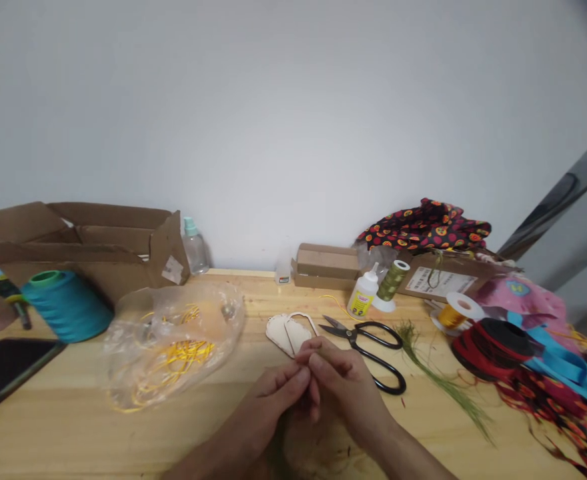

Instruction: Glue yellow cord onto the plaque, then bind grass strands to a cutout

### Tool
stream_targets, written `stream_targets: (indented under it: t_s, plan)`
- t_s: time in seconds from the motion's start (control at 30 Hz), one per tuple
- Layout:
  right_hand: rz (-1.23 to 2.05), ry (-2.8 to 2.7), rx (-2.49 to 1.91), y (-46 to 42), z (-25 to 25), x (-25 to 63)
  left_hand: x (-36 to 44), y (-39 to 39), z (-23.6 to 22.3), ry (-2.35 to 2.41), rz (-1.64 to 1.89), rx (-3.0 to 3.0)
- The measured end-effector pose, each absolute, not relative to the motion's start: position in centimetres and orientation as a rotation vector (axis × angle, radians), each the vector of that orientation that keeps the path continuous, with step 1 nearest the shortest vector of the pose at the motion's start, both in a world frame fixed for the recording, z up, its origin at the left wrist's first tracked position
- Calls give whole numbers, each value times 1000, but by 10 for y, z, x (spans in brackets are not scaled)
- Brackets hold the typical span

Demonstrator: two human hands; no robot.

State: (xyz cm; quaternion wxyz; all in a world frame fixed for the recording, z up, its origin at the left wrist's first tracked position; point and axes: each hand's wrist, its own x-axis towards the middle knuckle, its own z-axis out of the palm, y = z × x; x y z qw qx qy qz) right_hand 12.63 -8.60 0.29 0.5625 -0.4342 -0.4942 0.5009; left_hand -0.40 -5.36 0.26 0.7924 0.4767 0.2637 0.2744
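Note:
My left hand [272, 405] and my right hand [342, 381] meet at the near middle of the wooden table [73, 413], fingertips pinched together on something small I cannot make out. Just beyond them lie pale flat wooden cut-outs [288, 331] with a thin wire loop. Black scissors [371, 347] lie shut to the right of my right hand. Left of my hands lies a clear plastic bag [173, 340] with yellow cord inside.
A teal thread cone [66, 305], an open cardboard box [78, 243] and a dark phone [3, 370] lie at left. At the back stand a glue bottle [363, 293], an olive thread spool [392, 280], a small box [326, 263]. Ribbons, green strands [443, 380] and patterned fabric [423, 227] crowd the right.

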Motion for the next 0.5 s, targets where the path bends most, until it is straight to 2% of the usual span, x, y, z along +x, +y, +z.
stream_targets:
  t_s: [0.2, 0.37, 0.5]
  plan:
    - [1076, -1085, -980, -86, 6, 120, -9, -49, 14, 688, 1037, 1420]
    - [1111, -1039, -991, -89, 0, 104, -6, -50, 4, 758, 1037, 1365]
    - [1270, -992, -950, -88, -6, 98, -6, -47, 11, 733, 960, 1245]
